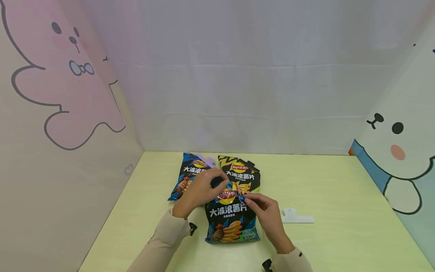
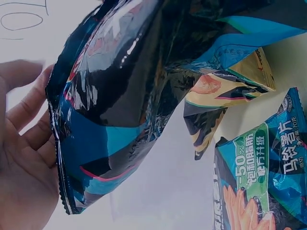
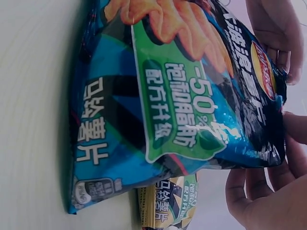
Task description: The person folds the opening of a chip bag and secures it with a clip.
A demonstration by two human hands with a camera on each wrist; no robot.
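Note:
A dark blue chip bag (image 1: 227, 217) stands tilted in front of two others. At its upper left edge my left hand (image 1: 204, 187) holds the crinkled top with thumb and forefinger. My right hand (image 1: 268, 215) pinches the upper right edge between thumb and forefinger. Seen from the left wrist, the bag (image 2: 110, 105) hides part of the left fingers' contact. In the right wrist view the bag's printed front (image 3: 192, 96) faces the camera, with the right hand (image 3: 273, 199) at its top edge. A white sealing clip (image 1: 297, 218) lies right of my right hand.
Behind, a blue chip bag (image 1: 188, 175) bears a purple clip (image 1: 207, 160), and a yellow-and-black bag (image 1: 234, 174) bears a black clip (image 1: 250, 166). The pale yellow table (image 1: 346, 189) meets a white curtain (image 1: 238, 113) at the back and printed side walls.

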